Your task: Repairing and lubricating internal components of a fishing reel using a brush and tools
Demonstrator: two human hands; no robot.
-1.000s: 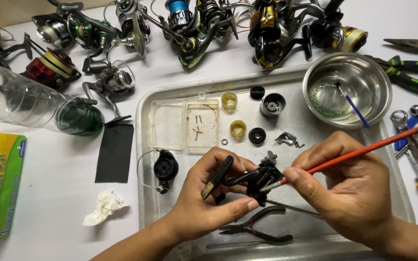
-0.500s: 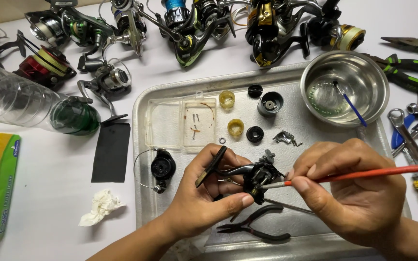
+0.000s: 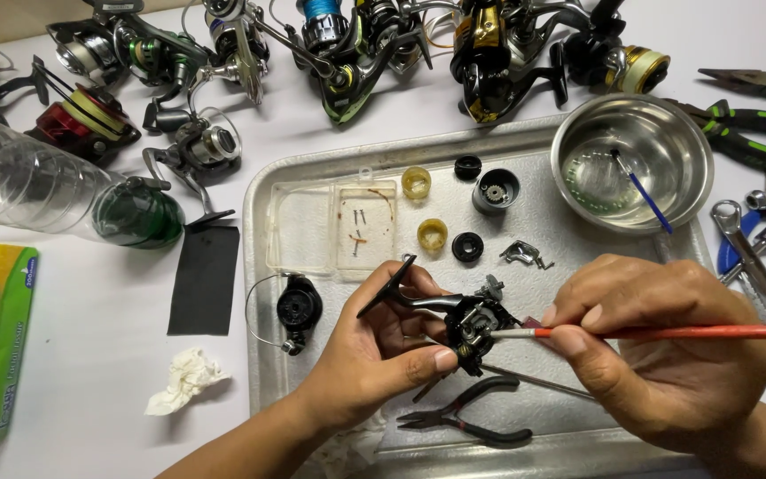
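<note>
My left hand grips a black fishing reel body over a metal tray. My right hand pinches a red-handled brush, held level, with its tip touching the reel body. Black pliers lie on the tray just below the hands. A black spool part with a wire bail lies to the left of my left hand.
On the tray are a clear plastic box, two yellow caps, small black parts and a steel bowl. Several fishing reels line the far edge. Pliers and wrenches lie at right, a clear bottle at left.
The brush handle has swung down from a slant to level. The view has shifted slightly; both hands keep hold of the reel body and brush.
</note>
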